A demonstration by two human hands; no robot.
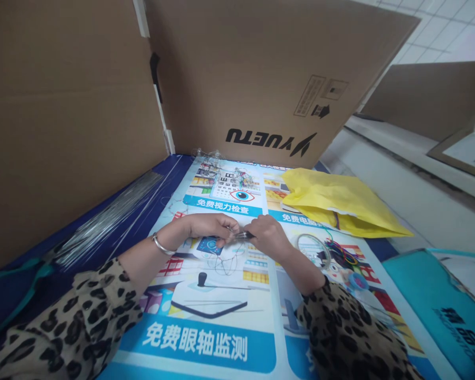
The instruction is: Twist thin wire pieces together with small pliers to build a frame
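My left hand (217, 228) is closed in a pinch, with thin wire (226, 263) at its fingertips and loose loops hanging below. My right hand (268, 237) is wrapped round a small metal tool (243, 235) that looks like slim pliers; its handle is hidden in the fist. The tool's tip points left and meets the wire by my left fingers. Both hands are close together above the printed sheet (198, 343). How the wire is bent between them is too small to make out.
Left lie a bundle of straight silver wires (111, 219) and a teal-handled tool (24, 295). Tangled wire (209, 158) lies at the back. Right are a yellow bag (340, 200), a wire coil (314, 250), coloured threads (342, 252) and a teal box (431, 306). Cardboard panels (261, 68) stand behind.
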